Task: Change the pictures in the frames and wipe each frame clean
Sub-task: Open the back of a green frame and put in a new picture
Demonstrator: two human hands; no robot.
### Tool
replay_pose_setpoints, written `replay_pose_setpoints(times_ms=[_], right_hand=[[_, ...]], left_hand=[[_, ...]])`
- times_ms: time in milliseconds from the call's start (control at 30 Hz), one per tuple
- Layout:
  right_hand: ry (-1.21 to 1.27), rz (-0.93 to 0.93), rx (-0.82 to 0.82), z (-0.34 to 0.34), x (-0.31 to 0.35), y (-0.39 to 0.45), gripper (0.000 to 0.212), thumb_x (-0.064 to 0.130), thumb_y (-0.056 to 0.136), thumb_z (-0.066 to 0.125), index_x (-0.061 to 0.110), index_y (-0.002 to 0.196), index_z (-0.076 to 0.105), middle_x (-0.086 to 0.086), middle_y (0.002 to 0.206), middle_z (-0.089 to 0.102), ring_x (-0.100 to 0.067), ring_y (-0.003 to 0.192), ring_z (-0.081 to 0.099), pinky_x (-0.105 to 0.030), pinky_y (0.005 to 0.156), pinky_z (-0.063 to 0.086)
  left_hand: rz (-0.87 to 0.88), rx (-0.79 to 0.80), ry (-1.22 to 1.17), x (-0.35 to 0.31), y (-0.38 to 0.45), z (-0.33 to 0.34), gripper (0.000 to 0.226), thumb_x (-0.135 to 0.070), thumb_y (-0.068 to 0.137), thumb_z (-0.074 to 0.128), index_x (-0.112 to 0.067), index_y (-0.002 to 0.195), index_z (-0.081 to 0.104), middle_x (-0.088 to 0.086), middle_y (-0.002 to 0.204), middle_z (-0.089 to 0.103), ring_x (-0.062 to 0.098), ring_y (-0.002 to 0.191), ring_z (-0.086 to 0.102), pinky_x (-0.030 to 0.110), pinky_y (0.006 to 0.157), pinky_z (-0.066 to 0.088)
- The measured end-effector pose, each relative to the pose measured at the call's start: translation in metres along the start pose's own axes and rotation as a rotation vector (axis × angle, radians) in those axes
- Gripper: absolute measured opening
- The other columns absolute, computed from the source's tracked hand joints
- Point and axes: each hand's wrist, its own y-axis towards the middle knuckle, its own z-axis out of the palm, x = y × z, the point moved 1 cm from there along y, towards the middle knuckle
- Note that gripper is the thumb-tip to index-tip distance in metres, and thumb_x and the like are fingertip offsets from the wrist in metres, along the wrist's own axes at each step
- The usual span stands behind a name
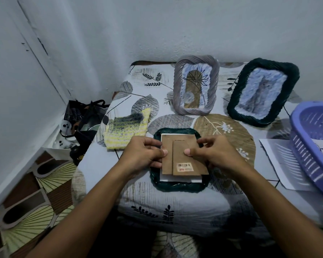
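A dark green woven frame [175, 187] lies face down on the table in front of me. On its back sits a brown cardboard backing board [177, 151] with a barcode sticker, and a white picture sheet [179, 179] shows beneath it. My left hand [144, 155] grips the board's left edge, thumb on top. My right hand [213, 153] grips its right edge, thumb pressing the board. Two more frames stand at the back: a grey twisted one [195, 62] with a plant picture and a dark green one [291, 71] with a cat picture. A yellow-grey knitted cloth [125, 127] lies left of the frame.
A purple plastic basket [313, 146] stands at the right edge on loose white sheets [276, 161]. The table wears a leaf-patterned cover [175, 205]. Bags and clutter [82, 123] fill the corner left of the table, by the wall.
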Motion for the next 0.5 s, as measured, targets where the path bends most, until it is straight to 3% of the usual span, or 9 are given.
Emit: replay_pose_setpoints(times_ms=[367, 500], right_hand=[[0.008, -0.019, -0.016, -0.0011, 0.0001, 0.0030, 0.077, 0.032, 0.061, 0.087, 0.004, 0.126, 0.057, -0.006, 0.110, 0.061, -0.010, 0.086, 0.058, -0.025, 0.064, 0.047], [0.001, -0.035, -0.017, -0.0019, 0.0023, 0.0028, 0.073, 0.031, 0.062, 0.086, 0.005, 0.125, 0.058, -0.001, 0.103, 0.059, -0.009, 0.085, 0.058, -0.023, 0.063, 0.047]], left_hand=[[0.005, -0.012, 0.017, -0.0025, 0.0018, 0.0002, 0.025, 0.008, 0.079, 0.071, 0.005, 0.102, 0.061, 0.018, 0.075, 0.061, 0.013, 0.047, 0.060, 0.024, 0.047, 0.056], [-0.003, -0.018, 0.008, -0.0031, 0.0027, -0.0002, 0.025, 0.008, 0.078, 0.071, 0.004, 0.100, 0.061, 0.016, 0.072, 0.062, 0.014, 0.047, 0.060, 0.023, 0.045, 0.055]])
